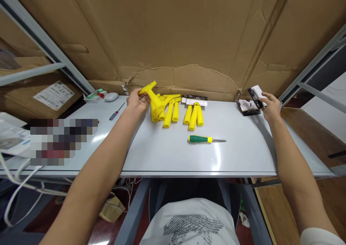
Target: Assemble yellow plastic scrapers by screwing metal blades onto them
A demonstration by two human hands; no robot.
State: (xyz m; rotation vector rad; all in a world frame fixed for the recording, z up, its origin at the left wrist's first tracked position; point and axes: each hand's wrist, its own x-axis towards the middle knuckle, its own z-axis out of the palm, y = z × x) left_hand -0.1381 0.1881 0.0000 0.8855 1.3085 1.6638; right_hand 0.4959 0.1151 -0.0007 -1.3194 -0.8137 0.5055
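My left hand (137,101) is closed on one end of a yellow plastic T-shaped handle (152,95), tilted above a pile of similar yellow handles (169,113). In my right hand (271,106), at the right side of the table, a black-and-white printed card (256,93) is pinched. Just left of and below it lie more folded cards (247,107). Between the hands, three yellow tubular handles (193,118) rest against another black-and-white card (194,100). Nearer to me lies a green-and-yellow screwdriver (200,139), its shaft pointing right.
The white table (162,155) ends at a tall cardboard wall (178,32) behind. Grey metal posts (45,29) flank it. At the left are a small screwdriver (116,112), a computer mouse (111,97), a small tray (94,96) and white cables (24,198).
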